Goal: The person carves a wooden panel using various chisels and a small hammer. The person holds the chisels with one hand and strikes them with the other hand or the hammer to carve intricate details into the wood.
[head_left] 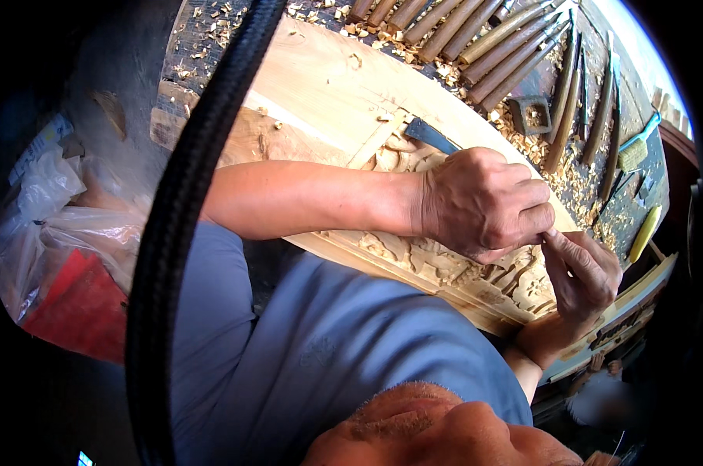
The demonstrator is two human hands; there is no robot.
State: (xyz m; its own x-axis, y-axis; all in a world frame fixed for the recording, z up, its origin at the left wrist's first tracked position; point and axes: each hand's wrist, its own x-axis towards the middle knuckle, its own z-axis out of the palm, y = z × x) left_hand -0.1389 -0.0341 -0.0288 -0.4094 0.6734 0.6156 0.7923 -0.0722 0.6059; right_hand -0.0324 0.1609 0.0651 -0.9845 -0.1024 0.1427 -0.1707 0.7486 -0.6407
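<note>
My left hand (487, 206) reaches in from the left over a carved wooden panel (515, 276) and is closed in a fist, back upward. A flat, dark metal chisel blade (433, 137) lies just beyond its knuckles; whether the fist grips this tool is hidden. My right hand (583, 272) comes from the right, its thumb and fingers pinched together against the left hand's fingertips. Anything between them is too small to make out. Leaf-like and flower-like relief shows on the panel below and between the hands.
Several wooden-handled carving tools (507, 62) fan out across the bench at the far side. A small square block (529, 116), a green-handled brush (635, 149) and wood shavings (592, 221) lie there too. Plastic bags (45, 202) and a red item (80, 307) are at left.
</note>
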